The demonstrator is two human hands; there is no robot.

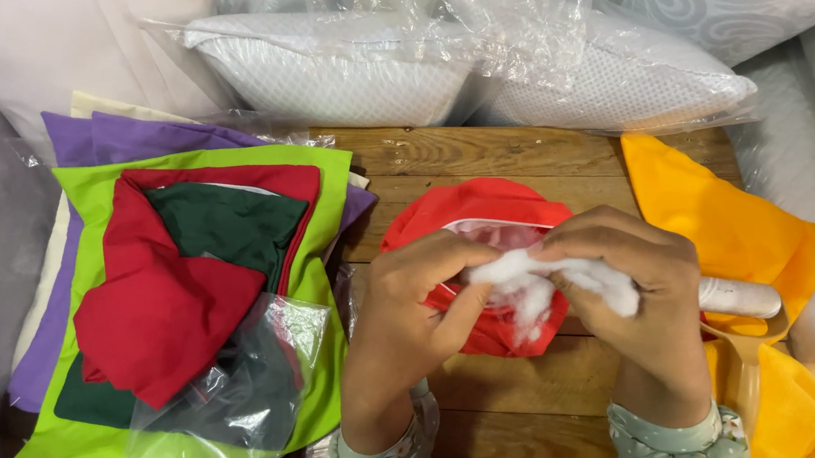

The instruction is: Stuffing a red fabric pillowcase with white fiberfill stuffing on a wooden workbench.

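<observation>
Pulling white stuffing, seemingly from red cover

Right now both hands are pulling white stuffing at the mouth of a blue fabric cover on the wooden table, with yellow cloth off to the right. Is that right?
Not quite: the fabric cover is red, not blue, as the head view shows. The rest holds: the left hand and right hand both pinch white stuffing at its mouth on the wooden table, with yellow cloth off to the right.
</observation>
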